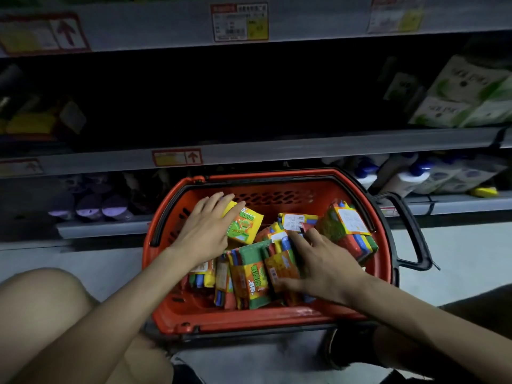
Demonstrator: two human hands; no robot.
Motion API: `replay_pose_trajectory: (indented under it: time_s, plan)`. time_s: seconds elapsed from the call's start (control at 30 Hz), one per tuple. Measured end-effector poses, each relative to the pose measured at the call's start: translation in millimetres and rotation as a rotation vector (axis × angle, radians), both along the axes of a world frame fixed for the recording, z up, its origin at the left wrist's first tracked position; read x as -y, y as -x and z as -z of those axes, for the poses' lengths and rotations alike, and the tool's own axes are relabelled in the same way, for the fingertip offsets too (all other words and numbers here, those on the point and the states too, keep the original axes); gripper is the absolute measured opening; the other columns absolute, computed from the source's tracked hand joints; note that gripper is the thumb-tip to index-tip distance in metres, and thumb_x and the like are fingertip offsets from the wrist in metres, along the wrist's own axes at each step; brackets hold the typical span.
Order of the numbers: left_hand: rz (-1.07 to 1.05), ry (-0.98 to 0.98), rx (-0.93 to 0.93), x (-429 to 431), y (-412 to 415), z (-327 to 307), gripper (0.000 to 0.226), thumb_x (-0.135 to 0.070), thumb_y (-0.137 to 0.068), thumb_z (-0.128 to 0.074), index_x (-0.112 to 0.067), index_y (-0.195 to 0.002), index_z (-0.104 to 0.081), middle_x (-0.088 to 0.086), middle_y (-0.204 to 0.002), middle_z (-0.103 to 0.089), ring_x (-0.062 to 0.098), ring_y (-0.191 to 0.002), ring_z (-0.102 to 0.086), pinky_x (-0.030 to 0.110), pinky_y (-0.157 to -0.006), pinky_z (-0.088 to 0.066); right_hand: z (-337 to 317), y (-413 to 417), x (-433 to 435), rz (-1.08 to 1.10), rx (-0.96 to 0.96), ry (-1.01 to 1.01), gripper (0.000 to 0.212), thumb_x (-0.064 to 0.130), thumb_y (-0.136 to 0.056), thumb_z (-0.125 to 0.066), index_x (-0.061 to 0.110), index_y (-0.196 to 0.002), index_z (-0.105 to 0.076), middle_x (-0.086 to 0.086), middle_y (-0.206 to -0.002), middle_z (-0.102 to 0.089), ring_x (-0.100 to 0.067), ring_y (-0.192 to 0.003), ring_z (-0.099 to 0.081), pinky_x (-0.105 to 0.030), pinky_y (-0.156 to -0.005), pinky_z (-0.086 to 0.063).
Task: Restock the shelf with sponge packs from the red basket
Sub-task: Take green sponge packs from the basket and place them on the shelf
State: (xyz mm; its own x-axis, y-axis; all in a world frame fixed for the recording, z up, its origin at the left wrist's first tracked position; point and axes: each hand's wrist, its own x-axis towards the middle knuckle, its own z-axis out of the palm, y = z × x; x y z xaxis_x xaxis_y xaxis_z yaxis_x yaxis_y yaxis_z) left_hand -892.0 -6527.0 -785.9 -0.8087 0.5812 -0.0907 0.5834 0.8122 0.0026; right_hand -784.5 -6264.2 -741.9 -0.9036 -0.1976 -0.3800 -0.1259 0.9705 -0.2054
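Inside red basket, far-left side: left grip curled round yellow sponge pack, holding it. Basket centre: right grip splayed flat on loose sponge packs, clasping nothing. Shelf just behind basket.

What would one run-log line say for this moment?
step: picking from red basket | left hand: grips yellow sponge pack | right hand: fingers spread on orange sponge pack
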Motion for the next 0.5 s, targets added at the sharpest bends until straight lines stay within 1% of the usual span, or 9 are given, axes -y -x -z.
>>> replay_pose_trajectory:
  time_s: [0.07, 0.13, 0.17, 0.23, 0.3, 0.37, 0.43, 0.47, 0.5]
  plan:
    - [-0.021, 0.038, 0.027, -2.2, 2.9, 5.1, 0.099, -0.018, -0.085, -0.071, -0.025, -0.164, -0.012, 0.011, -0.169, -0.015, 0.032, -0.156, -0.01, 0.048, -0.126, -0.013, 8.1, -4.4, 5.0, 0.026, 0.033, 0.007, 0.125, 0.088, -0.07, -0.058, 0.026, -0.162, -0.001, -0.009, -0.14, -0.031, -0.03, -0.131, -0.039, -0.042, -0.1, -0.049]
    - [-0.026, 0.075, 0.047, -2.7, 4.3, 9.7, 0.105, -0.019, -0.083, -0.076, -0.026, -0.164, -0.01, 0.01, -0.17, -0.01, 0.032, -0.156, -0.008, 0.047, -0.126, -0.016, 13.8, -6.4, 6.4, 0.052, 0.045, 0.019, 0.132, 0.081, -0.068, -0.068, 0.03, -0.162, 0.01, -0.011, -0.136, -0.028, -0.031, -0.126, -0.036, -0.043, -0.102, -0.047]
    - [-0.026, 0.082, 0.046, -2.6, 4.5, 11.4, 0.105, -0.018, -0.083, -0.077, -0.025, -0.163, -0.01, 0.01, -0.169, -0.011, 0.032, -0.156, -0.009, 0.047, -0.125, -0.018, 16.0, -7.3, 7.0, 0.069, 0.051, 0.042, 0.133, 0.075, -0.069, -0.072, 0.032, -0.161, 0.013, -0.011, -0.135, -0.029, -0.032, -0.124, -0.037, -0.044, -0.103, -0.045]
    - [-0.023, 0.069, 0.003, -2.4, 5.5, 12.9, 0.101, -0.011, -0.081, -0.076, -0.023, -0.162, -0.017, 0.011, -0.163, -0.022, 0.033, -0.151, -0.02, 0.045, -0.12, -0.028, 18.6, -6.9, 8.2, 0.132, 0.068, 0.128, 0.134, 0.061, -0.068, -0.08, 0.035, -0.161, 0.012, -0.011, -0.133, -0.031, -0.035, -0.121, -0.04, -0.046, -0.104, -0.043]
    - [-0.045, 0.017, -0.033, -2.6, 7.1, 12.6, 0.099, -0.01, -0.076, -0.077, -0.02, -0.16, -0.025, 0.009, -0.153, -0.034, 0.032, -0.142, -0.031, 0.043, -0.113, -0.035, 21.0, -2.2, 5.9, 0.234, 0.11, 0.247, 0.132, 0.053, -0.063, -0.083, 0.04, -0.16, 0.006, -0.01, -0.132, -0.036, -0.038, -0.12, -0.044, -0.047, -0.105, -0.042]
    - [-0.098, -0.056, 0.003, -2.8, 8.5, 8.1, 0.098, -0.016, -0.074, -0.081, -0.021, -0.158, -0.03, 0.006, -0.147, -0.036, 0.029, -0.138, -0.035, 0.041, -0.109, -0.037, 16.0, 3.8, 0.9, 0.38, 0.134, 0.49, 0.121, 0.052, -0.06, -0.083, 0.047, -0.157, -0.009, -0.008, -0.127, -0.049, -0.031, -0.113, -0.057, -0.043, -0.099, -0.049]
    - [-0.19, -0.159, 0.089, -0.3, 11.5, 1.2, 0.097, -0.024, -0.074, -0.083, -0.024, -0.157, -0.033, 0.003, -0.143, -0.035, 0.027, -0.133, -0.04, 0.038, -0.106, -0.038, 6.5, 11.4, -4.5, 0.536, 0.152, 0.78, 0.098, 0.04, -0.073, -0.086, 0.043, -0.151, -0.026, 0.001, -0.115, -0.061, -0.012, -0.095, -0.065, -0.033, -0.086, -0.052]
    - [-0.249, -0.233, 0.144, 1.0, 12.2, -5.7, 0.097, -0.03, -0.073, -0.085, -0.026, -0.156, -0.035, 0.002, -0.141, -0.036, 0.026, -0.129, -0.044, 0.038, -0.104, -0.041, 1.5, 15.6, -6.4, 0.614, 0.164, 0.873, 0.085, 0.035, -0.08, -0.083, 0.039, -0.148, -0.032, 0.005, -0.114, -0.062, -0.005, -0.093, -0.062, -0.029, -0.084, -0.049]
    - [-0.314, -0.327, 0.206, 3.4, 13.7, -11.1, 0.097, -0.036, -0.072, -0.087, -0.028, -0.155, -0.038, 0.002, -0.138, -0.038, 0.024, -0.124, -0.049, 0.037, -0.101, -0.044, -1.1, 20.1, -8.7, 0.698, 0.159, 0.929, 0.074, 0.038, -0.082, -0.079, 0.036, -0.144, -0.04, 0.006, -0.117, -0.061, -0.004, -0.096, -0.06, -0.03, -0.083, -0.048]
